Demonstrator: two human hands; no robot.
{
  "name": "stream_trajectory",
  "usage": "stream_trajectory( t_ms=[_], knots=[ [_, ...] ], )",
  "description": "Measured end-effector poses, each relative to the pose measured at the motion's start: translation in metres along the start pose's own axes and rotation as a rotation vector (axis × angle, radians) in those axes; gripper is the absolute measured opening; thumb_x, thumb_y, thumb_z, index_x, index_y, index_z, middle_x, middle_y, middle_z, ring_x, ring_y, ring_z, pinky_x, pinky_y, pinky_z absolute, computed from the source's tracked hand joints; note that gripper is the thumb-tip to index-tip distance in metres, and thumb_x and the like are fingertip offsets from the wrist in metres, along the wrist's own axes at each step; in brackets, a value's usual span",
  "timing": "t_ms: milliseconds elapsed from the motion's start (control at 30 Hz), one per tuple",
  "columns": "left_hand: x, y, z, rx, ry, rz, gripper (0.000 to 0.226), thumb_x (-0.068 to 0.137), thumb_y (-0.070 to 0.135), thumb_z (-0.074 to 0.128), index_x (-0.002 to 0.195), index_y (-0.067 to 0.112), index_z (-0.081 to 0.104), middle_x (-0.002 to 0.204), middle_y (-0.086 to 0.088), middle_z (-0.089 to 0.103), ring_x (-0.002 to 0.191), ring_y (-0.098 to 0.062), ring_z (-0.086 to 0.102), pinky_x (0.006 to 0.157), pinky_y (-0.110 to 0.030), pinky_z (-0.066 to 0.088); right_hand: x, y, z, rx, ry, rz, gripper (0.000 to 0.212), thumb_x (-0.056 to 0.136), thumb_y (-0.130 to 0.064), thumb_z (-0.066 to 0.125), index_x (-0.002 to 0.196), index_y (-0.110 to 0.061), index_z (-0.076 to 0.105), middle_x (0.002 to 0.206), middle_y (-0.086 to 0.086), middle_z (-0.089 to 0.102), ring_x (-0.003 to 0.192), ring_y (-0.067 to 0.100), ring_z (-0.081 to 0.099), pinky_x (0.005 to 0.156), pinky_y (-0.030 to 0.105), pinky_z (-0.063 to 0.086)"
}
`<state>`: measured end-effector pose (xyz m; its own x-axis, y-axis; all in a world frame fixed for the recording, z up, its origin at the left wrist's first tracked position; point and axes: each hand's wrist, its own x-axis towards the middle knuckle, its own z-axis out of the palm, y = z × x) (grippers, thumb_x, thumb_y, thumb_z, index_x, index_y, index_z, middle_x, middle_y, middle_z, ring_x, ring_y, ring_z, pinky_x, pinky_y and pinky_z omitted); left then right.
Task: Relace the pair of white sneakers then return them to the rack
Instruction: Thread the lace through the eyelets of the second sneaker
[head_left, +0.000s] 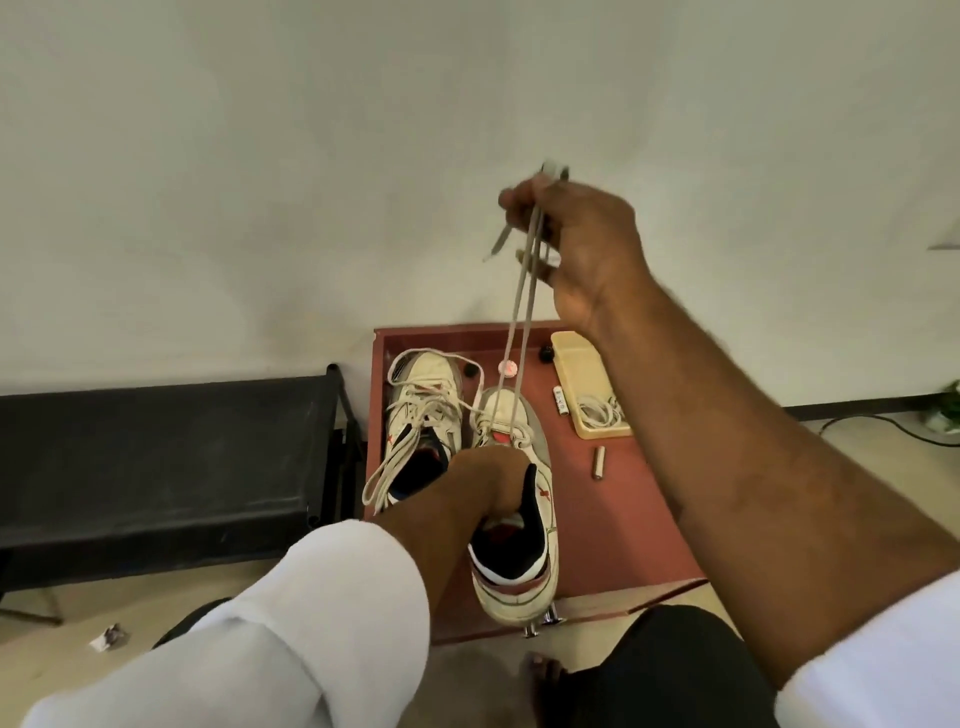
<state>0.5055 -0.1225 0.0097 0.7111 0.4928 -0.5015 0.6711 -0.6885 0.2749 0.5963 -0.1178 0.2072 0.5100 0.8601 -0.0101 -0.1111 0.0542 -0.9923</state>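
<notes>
Pinching both strands of the lace (521, 312) in my right hand (576, 244), I hold them taut and high, at about twelve o'clock from the near sneaker (524, 519). The strands run straight down from my curled fingers to the eyelets near that shoe's toe, and the lace tips stick out above and to the left of my knuckles. My left hand (493, 483) is pushed down into the mouth of the same sneaker; its fingers are hidden inside, so I cannot tell how they lie. This shoe rests on the red-brown tabletop (623, 519), heel toward me at six o'clock. The other sneaker (423, 415) lies just beside it at about ten o'clock, its lace hanging in loose loops. At two o'clock from the near shoe sits a cream tray (582, 374) holding a coiled white cable.
</notes>
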Motion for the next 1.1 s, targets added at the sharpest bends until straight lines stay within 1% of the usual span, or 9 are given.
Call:
stream_trajectory(
  t_ms=[67, 200, 233, 300, 433, 633, 767, 967, 1100],
  knots=[
    [-0.003, -0.006, 0.000, -0.254, 0.120, 0.035, 0.024, 0.086, 0.011, 0.056, 0.105, 0.014, 0.070, 0.113, -0.003, 0.069, 0.106, -0.024, 0.064, 0.092, -0.040, 0.053, -0.002, 0.009, -0.006, -0.030, -0.013, 0.012, 0.022, 0.095, -0.019, 0.057, 0.077, -0.016, 0.069, 0.094, 0.003, 0.076, 0.086, 0.010, 0.068, 0.078, 0.035, 0.044],
    [-0.018, -0.007, -0.020, -0.919, 0.951, -0.080, 0.015, 0.090, 0.019, 0.062, 0.102, 0.019, 0.072, 0.102, 0.002, 0.068, 0.088, -0.012, 0.064, 0.076, -0.029, 0.053, -0.001, 0.017, -0.014, -0.056, -0.021, -0.011, 0.026, 0.095, -0.018, 0.057, 0.073, -0.017, 0.071, 0.092, 0.002, 0.075, 0.085, 0.009, 0.066, 0.074, 0.031, 0.045],
    [-0.018, -0.005, -0.029, -1.058, 1.012, -0.029, 0.021, 0.090, 0.027, 0.064, 0.110, 0.023, 0.068, 0.110, 0.004, 0.065, 0.095, -0.011, 0.064, 0.080, -0.030, 0.054, 0.000, 0.019, -0.016, -0.061, -0.024, -0.016, 0.026, 0.095, -0.018, 0.057, 0.074, -0.016, 0.071, 0.092, 0.001, 0.074, 0.084, 0.009, 0.066, 0.071, 0.029, 0.045],
    [-0.018, 0.001, -0.048, -1.247, 0.872, 0.138, 0.036, 0.093, 0.033, 0.063, 0.129, 0.033, 0.058, 0.122, 0.007, 0.060, 0.097, -0.011, 0.063, 0.077, -0.027, 0.055, 0.003, 0.019, -0.016, -0.070, -0.031, -0.022, 0.025, 0.095, -0.018, 0.057, 0.074, -0.016, 0.071, 0.093, 0.002, 0.075, 0.084, 0.010, 0.066, 0.070, 0.027, 0.045],
    [-0.016, 0.013, -0.067, -1.189, 0.715, 0.278, 0.028, 0.101, 0.025, 0.053, 0.126, 0.019, 0.063, 0.092, 0.005, 0.066, 0.052, -0.010, 0.059, 0.046, -0.020, 0.045, 0.014, 0.009, -0.018, -0.082, -0.042, -0.061, 0.024, 0.094, -0.020, 0.058, 0.075, -0.018, 0.073, 0.097, 0.001, 0.076, 0.091, 0.012, 0.069, 0.080, 0.032, 0.049],
    [-0.011, 0.008, -0.077, -1.173, 0.680, 0.261, 0.024, 0.105, 0.017, 0.045, 0.099, 0.006, 0.066, 0.081, 0.008, 0.070, 0.047, -0.015, 0.054, 0.041, -0.019, 0.038, 0.034, 0.004, -0.015, -0.052, -0.107, -0.079, 0.022, 0.096, -0.016, 0.056, 0.081, -0.011, 0.073, 0.099, 0.006, 0.075, 0.090, 0.017, 0.069, 0.083, 0.036, 0.056],
    [-0.008, 0.000, -0.089, -1.126, 0.666, 0.231, 0.026, 0.104, 0.013, 0.046, 0.093, 0.002, 0.068, 0.082, -0.009, 0.071, 0.044, -0.008, 0.048, 0.045, -0.020, 0.040, 0.056, 0.010, -0.015, -0.086, -0.101, -0.060, 0.023, 0.098, -0.020, 0.055, 0.088, -0.010, 0.074, 0.099, 0.002, 0.075, 0.088, 0.017, 0.070, 0.082, 0.037, 0.058],
    [-0.006, -0.011, -0.097, -1.273, 0.665, 0.163, 0.027, 0.104, 0.015, 0.046, 0.085, 0.009, 0.064, 0.079, -0.012, 0.069, 0.043, -0.011, 0.048, 0.044, -0.019, 0.040, 0.087, 0.053, -0.039, -0.473, -0.330, 0.281, 0.036, 0.098, -0.042, 0.051, 0.130, -0.028, 0.058, 0.134, -0.007, 0.054, 0.095, 0.020, 0.066, 0.086, 0.043, 0.054],
    [-0.005, -0.015, -0.101, -1.476, 0.677, 0.111, 0.028, 0.105, 0.013, 0.044, 0.083, 0.008, 0.061, 0.073, -0.009, 0.066, 0.041, -0.004, 0.055, 0.039, -0.019, 0.045, 0.078, 0.088, -0.063, -0.776, -0.360, 0.284, 0.031, 0.102, -0.029, 0.046, 0.125, -0.015, 0.061, 0.116, -0.002, 0.065, 0.095, 0.019, 0.062, 0.077, 0.035, 0.052]
  ],
)
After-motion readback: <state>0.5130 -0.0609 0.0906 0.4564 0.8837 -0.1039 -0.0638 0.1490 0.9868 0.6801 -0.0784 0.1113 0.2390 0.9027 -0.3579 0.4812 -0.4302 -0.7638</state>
